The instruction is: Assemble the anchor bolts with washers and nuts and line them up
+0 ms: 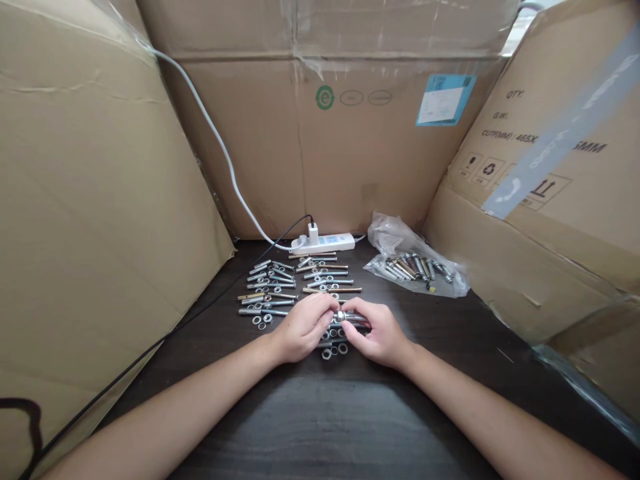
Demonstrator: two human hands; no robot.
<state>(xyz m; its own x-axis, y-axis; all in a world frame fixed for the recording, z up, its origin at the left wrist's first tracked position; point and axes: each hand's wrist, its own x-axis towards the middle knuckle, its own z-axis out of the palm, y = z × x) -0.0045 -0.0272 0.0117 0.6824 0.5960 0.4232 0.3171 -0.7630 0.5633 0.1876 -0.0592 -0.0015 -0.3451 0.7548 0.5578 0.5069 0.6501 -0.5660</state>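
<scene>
Head view: on the dark table [320, 417], anchor bolts [280, 286] lie in left and right columns, seemingly keeping sets separate. Nearer, the left hand [303, 328], its grip unclear, faces the right hand [376, 330] pinching a hex-nutted bolt [341, 316], apparently to steady it.

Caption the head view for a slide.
Both hands meet at a metal nut among loose bolts, with a clear plastic bag of hardware farther back, right.
</scene>
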